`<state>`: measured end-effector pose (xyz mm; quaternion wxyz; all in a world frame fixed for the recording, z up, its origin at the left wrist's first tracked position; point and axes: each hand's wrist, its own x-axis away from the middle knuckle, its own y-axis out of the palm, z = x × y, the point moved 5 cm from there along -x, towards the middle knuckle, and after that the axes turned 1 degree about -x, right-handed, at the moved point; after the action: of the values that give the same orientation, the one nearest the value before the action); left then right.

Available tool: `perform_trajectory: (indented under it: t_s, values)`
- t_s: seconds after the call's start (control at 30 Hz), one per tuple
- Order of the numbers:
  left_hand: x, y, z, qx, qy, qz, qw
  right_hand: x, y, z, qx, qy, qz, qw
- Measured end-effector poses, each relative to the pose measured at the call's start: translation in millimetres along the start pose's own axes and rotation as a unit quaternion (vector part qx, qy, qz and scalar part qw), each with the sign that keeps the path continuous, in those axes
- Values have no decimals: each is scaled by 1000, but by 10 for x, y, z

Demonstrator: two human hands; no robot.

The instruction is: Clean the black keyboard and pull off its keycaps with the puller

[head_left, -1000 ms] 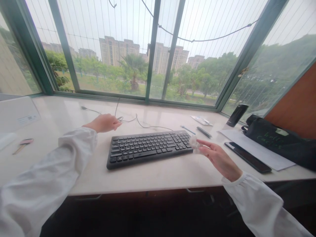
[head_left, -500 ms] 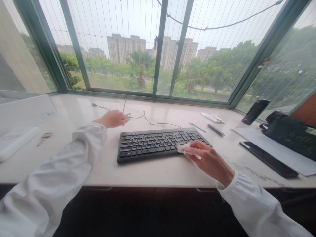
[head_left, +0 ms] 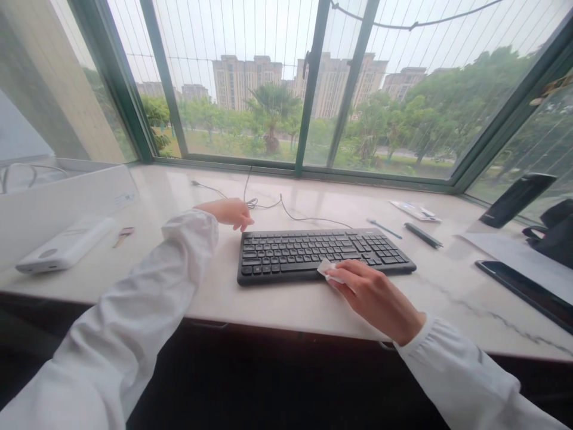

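Observation:
A black keyboard (head_left: 286,255) lies on the white marble-look desktop. My right hand (head_left: 371,292) pinches a crumpled white tissue (head_left: 326,267) against the keyboard's front edge, below the key rows. My left hand (head_left: 230,213) hangs palm down by the keyboard's far left corner, its fingers loosely bent and slightly apart. I see nothing in it; whether its fingertips touch the corner, I cannot tell. Behind the keyboard runs its thin cable (head_left: 293,216), with a loose coil near my left hand.
To the left are a key (head_left: 124,236), a white power bank (head_left: 67,245) and a white box (head_left: 89,194). On the right lie a blue stick (head_left: 385,228), a dark pen (head_left: 423,236), a small packet (head_left: 415,211), paper (head_left: 514,254) and a phone (head_left: 528,292). Windows border the back.
The view has swung left, shifting the desk items rightward in the picture. My right hand and the tissue have slid left along the keyboard's front edge. My left fingers point further down.

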<state>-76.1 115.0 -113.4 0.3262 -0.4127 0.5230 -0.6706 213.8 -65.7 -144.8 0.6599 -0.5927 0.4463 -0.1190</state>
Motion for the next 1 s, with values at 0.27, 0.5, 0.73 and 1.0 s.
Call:
perform_trajectory:
  t_s: [0.27, 0.5, 0.73, 1.0]
  values:
    - [30, -4, 79, 51, 32, -30, 998, -548, 367, -952, 84, -77, -34, 993]
    - [46, -11, 135, 45, 37, -24, 998, -990, 684, -1649, 49, -127, 5, 991]
    - [7, 14, 104, 29, 41, -11, 999, -898, 629, -1469, 59, -112, 17, 992]
    - [30, 0, 128, 23, 26, -3, 999, -509, 418, -948, 62, 43, 18, 997]
